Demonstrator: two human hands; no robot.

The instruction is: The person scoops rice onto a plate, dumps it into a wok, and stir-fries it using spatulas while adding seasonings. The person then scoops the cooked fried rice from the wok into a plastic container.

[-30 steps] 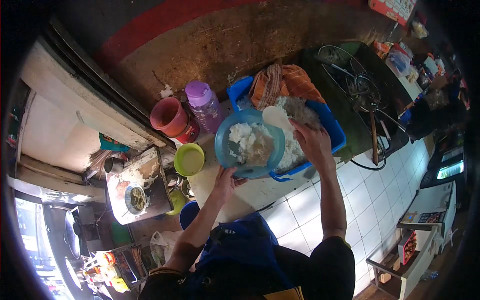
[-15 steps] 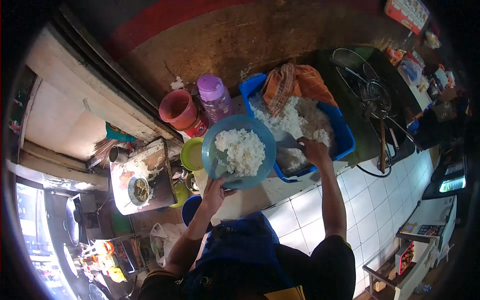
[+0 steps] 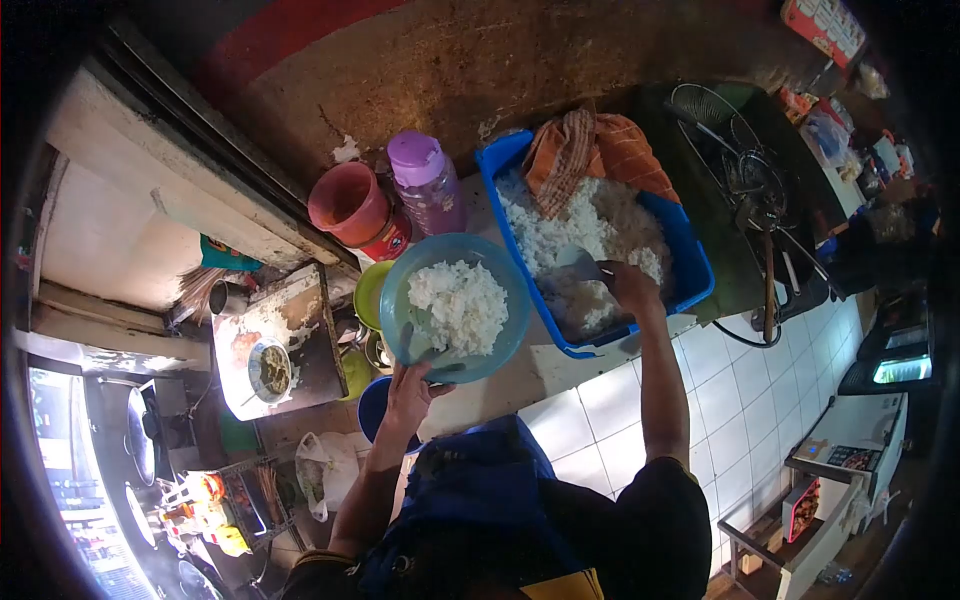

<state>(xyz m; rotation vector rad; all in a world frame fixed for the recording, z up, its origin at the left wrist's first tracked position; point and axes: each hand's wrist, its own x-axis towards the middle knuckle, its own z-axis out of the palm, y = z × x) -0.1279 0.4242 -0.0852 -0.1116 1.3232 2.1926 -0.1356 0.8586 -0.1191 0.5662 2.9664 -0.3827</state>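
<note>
My left hand grips the near rim of a teal plastic plate, thumb over the edge. A mound of white rice lies on the plate. My right hand is closed round the handle of a rice paddle. The paddle's blade points left and rests at the rice inside a blue tub. An orange checked cloth covers the tub's far end and part of the rice.
Left of the tub stand a purple jug and a red bucket. Green bowls and a dark blue container sit beyond the plate. Wire strainers lie at the right. White floor tiles show below the counter.
The plate has shifted left, away from the tub, with my left hand. The paddle blade has turned and moved up slightly over the tub's rice.
</note>
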